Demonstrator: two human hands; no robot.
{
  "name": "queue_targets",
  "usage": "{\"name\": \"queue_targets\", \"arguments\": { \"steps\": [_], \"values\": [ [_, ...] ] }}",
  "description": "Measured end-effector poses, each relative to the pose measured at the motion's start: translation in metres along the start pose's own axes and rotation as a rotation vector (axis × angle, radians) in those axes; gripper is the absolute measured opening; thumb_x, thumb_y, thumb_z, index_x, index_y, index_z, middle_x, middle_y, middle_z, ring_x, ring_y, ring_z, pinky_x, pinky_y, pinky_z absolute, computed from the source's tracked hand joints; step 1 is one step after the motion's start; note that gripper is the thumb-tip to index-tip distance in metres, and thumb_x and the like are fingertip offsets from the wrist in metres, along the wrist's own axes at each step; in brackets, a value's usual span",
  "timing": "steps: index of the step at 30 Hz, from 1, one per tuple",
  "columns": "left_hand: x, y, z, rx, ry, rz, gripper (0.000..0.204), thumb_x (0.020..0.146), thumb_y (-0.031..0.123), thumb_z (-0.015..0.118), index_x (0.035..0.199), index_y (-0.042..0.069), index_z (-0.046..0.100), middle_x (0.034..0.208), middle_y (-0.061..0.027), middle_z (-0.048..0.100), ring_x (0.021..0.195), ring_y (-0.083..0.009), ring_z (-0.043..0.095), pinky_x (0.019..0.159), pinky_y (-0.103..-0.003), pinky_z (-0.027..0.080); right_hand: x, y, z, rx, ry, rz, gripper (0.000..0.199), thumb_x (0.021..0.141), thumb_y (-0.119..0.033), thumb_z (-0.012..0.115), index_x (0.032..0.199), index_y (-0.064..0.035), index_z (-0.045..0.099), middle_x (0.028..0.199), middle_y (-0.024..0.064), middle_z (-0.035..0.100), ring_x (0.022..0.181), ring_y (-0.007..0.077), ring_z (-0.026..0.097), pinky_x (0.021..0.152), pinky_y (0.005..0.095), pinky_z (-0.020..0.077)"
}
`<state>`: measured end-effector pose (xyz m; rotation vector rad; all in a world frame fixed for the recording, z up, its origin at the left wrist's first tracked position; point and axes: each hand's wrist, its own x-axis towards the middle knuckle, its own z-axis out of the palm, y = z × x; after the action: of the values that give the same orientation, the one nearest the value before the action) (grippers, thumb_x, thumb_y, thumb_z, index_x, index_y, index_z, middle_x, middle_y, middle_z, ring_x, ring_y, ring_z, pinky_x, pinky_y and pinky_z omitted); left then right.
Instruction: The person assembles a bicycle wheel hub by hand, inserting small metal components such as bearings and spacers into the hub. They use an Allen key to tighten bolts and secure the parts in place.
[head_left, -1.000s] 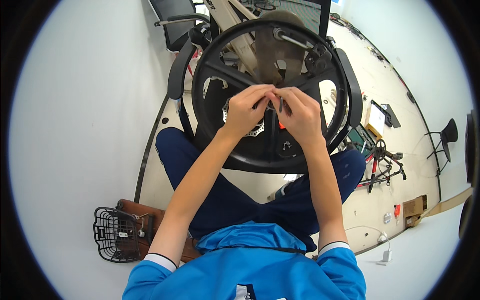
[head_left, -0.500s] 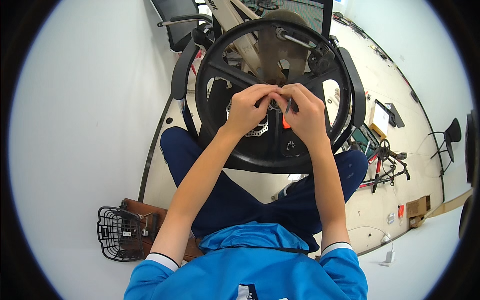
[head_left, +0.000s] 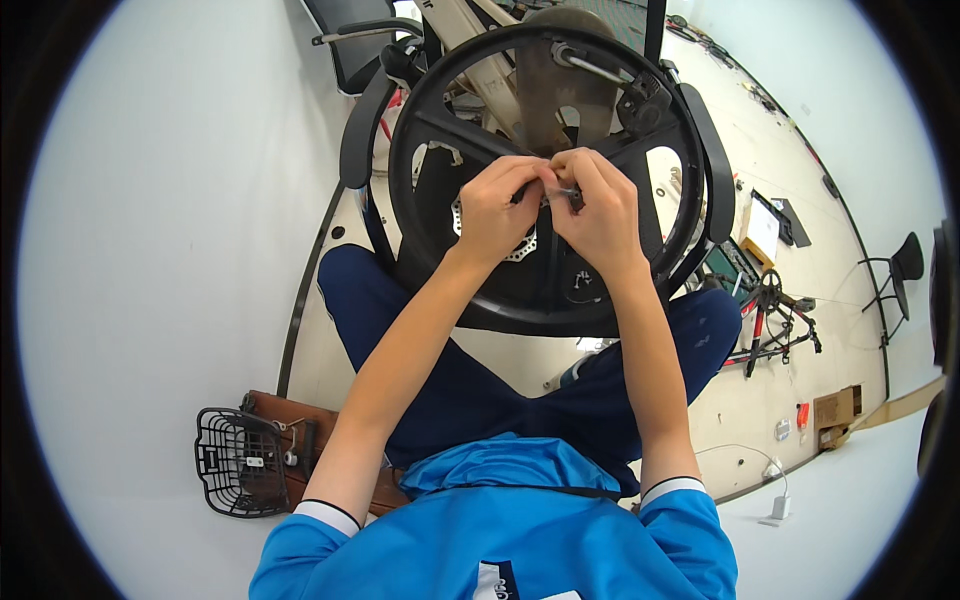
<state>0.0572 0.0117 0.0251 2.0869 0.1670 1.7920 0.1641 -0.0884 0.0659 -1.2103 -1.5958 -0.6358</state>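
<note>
Lying flat on the black chair (head_left: 713, 170), between its armrests (head_left: 365, 130): a large black spoked wheel (head_left: 520, 315), small metal pieces (head_left: 583, 284) in its near-right opening. Spread over the pale floor (head_left: 722, 408) at right: a red-and-black bicycle frame (head_left: 757, 330), an open green case (head_left: 728, 268), a white-and-yellow box (head_left: 762, 235); nearer, a brown cardboard box (head_left: 832, 412) and red object (head_left: 803, 415).

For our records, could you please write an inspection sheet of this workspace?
Surface: office chair bearing a black bicycle wheel.
Work items: perforated brake rotor inside the wheel's outline; slim dark piece.
Clutter: bicycle frame, cardboard box, wire basket.
Hands: left hand and right hand meet at the fingertips; right pinches the piece, left's grip unclear.
Cables: white cable with adapter, lower right.
Surroundings: white wall left, black chair far right.
</note>
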Motion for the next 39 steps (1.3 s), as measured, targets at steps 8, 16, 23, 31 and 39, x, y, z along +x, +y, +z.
{"name": "queue_targets", "arguments": {
  "steps": [8,16,23,31,39],
  "values": [
    [0.001,-0.002,-0.003,0.017,-0.058,0.004,0.021,0.079,-0.009,0.070,0.096,0.000,0.075,0.096,-0.0120,0.076,0.084,-0.0250,0.074,0.075,-0.031,0.059,-0.001,-0.006,-0.009,0.053,-0.078,0.155,0.014,0.083,-0.002,0.080,0.089,0.0013,0.068,0.085,0.0088,0.072,0.065,0.0171,0.066,0.061,0.0281,0.0529],
    [0.010,-0.003,-0.003,-0.019,-0.080,0.030,0.021,0.081,-0.008,0.069,0.100,-0.001,0.074,0.099,-0.0140,0.075,0.088,-0.0277,0.074,0.078,-0.033,0.058,0.013,-0.005,-0.026,0.250,-0.171,0.182,0.024,0.083,-0.001,0.077,0.106,-0.0026,0.077,0.098,0.0129,0.077,0.073,0.0216,0.073,0.066,0.0273,0.0568],
    [0.005,-0.003,-0.003,-0.041,-0.053,-0.031,0.020,0.083,-0.006,0.071,0.101,0.000,0.075,0.097,-0.0122,0.075,0.086,-0.0253,0.074,0.077,-0.031,0.058,0.010,0.002,-0.022,0.318,-0.103,0.296,0.025,0.086,-0.001,0.076,0.111,-0.0034,0.077,0.098,0.0102,0.079,0.072,0.0153,0.074,0.064,0.0255,0.0568],
    [0.006,-0.004,-0.002,-0.073,-0.095,-0.071,0.020,0.080,-0.004,0.076,0.099,0.001,0.076,0.096,-0.0095,0.075,0.085,-0.0221,0.074,0.076,-0.029,0.057,0.017,-0.007,-0.029,0.025,-0.231,0.155,0.020,0.092,-0.010,0.073,0.109,-0.0020,0.072,0.084,0.0161,0.073,0.071,0.0299,0.072,0.065,0.0316,0.0563],
    [0.007,-0.001,-0.006,-0.146,-0.128,-0.141,0.015,0.082,0.000,0.076,0.096,0.001,0.075,0.098,-0.0113,0.075,0.087,-0.0266,0.074,0.079,-0.033,0.058,0.018,-0.001,-0.035,0.261,-0.258,0.349,0.014,0.092,-0.005,0.070,0.105,-0.0021,0.074,0.074,0.0158,0.069,0.061,0.0234,0.065,0.060,0.0302,0.0511]
  ]
}}
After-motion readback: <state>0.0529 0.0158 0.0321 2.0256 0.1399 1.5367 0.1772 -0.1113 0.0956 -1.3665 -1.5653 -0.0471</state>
